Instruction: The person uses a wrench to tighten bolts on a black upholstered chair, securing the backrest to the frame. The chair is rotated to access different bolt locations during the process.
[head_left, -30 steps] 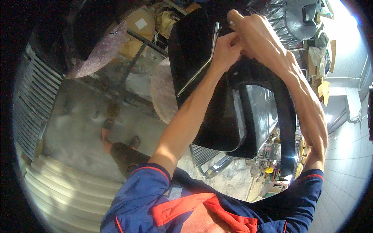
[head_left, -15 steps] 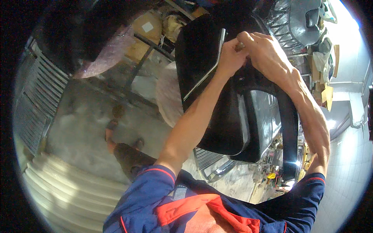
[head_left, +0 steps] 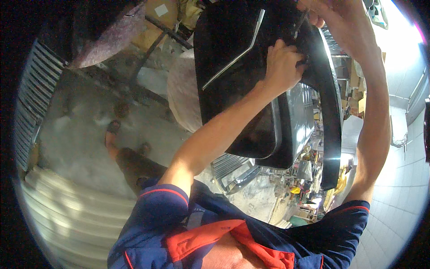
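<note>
A large glossy black piece of seating (head_left: 233, 36), looking like an upholstered chair, stands before me. A black curved arm (head_left: 330, 134) runs down its right side. My left hand (head_left: 284, 65) is on it near the top of that arm, fingers curled round a dark part I cannot make out. Higher up and to the right, my right hand (head_left: 333, 20) has its fingers bent in a pinch beside a small dark piece; what they hold is unclear. A bent silver rod (head_left: 251, 45) lies along the black surface, left of my left hand.
Pinkish wrapped rounded pieces (head_left: 109, 38) stand at the upper left, near a cardboard box (head_left: 161, 11). Slatted metal racking (head_left: 42, 98) is at the far left. Pale foam sheets (head_left: 76, 215) lie lower left. Cluttered goods (head_left: 304, 188) fill the background right of the chair.
My hands, close together before, have moved apart: the right up and rightward, the left slightly down and rightward. The view has shifted, so the black chair sits higher in it.
</note>
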`<state>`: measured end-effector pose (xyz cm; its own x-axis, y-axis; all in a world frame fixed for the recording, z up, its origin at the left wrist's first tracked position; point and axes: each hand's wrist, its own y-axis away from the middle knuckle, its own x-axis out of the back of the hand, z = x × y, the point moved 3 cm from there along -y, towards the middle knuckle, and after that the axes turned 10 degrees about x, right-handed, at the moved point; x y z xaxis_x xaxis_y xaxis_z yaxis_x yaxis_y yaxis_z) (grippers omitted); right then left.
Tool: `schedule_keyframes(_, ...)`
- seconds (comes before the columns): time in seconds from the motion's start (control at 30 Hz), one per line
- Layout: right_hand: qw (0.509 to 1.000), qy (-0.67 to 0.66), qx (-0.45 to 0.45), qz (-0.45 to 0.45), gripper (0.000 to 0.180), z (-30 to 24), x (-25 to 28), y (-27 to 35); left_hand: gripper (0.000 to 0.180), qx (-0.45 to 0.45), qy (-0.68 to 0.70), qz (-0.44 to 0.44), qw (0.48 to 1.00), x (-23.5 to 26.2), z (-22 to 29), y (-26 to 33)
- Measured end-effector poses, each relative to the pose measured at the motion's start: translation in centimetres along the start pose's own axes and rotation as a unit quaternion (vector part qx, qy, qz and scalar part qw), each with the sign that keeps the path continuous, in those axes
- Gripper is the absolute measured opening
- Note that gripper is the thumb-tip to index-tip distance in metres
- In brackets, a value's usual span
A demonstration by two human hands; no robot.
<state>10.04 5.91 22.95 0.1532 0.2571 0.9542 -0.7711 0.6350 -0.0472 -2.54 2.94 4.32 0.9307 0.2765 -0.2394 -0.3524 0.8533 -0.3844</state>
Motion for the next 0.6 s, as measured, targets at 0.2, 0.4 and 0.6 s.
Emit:
schedule_keyframes(0.2,0.995,0.076,0.010,-0.056,0.015,1.0,-0.2,1.7,0.015,-0.066,-0.009,-0.022,0.998,-0.7,-1.5,-1.1)
schedule_keyframes(0.4,0.991,-0.045,-0.096,-0.085,0.017,3.2,-1.1,2.3,0.018,-0.030,0.067,0.013,0.997,-0.4,-1.4,-0.8)
schedule_keyframes(0.6,0.985,0.001,-0.093,-0.143,0.015,3.4,-1.7,2.1,0.029,0.180,0.223,0.046,0.957,0.8,-0.2,1.3)
